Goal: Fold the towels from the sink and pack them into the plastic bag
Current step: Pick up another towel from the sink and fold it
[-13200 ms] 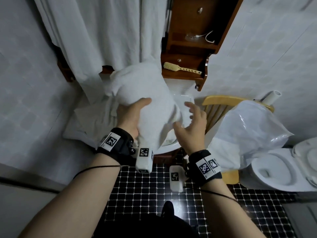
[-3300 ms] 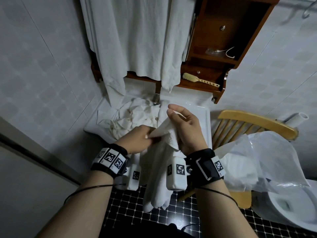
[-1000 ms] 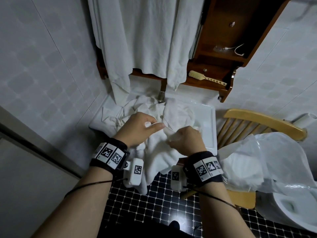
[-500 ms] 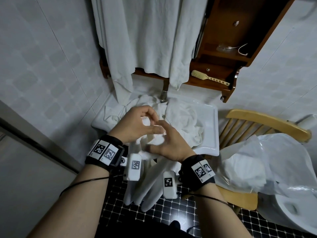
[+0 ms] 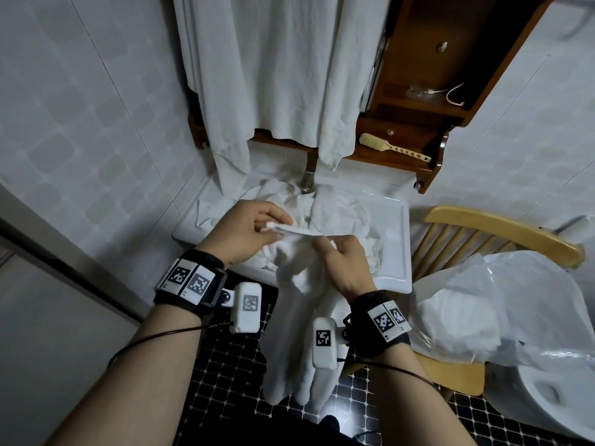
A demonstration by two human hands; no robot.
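A white towel (image 5: 299, 317) is hanging down toward the black tiled floor (image 5: 225, 397). The left hand (image 5: 248, 233) is pinching its upper edge, and the right hand (image 5: 344, 265) is gripping it with curled fingers, just in front of the sink (image 5: 402, 252). More crumpled towels (image 5: 341, 214) are lying in the basin. The plastic bag (image 5: 515, 300) is resting on the wooden chair (image 5: 502, 233), right of the sink.

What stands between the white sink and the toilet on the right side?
A wooden chair stands there, between the sink and the toilet, and the plastic bag rests on its seat. The head view shows this.
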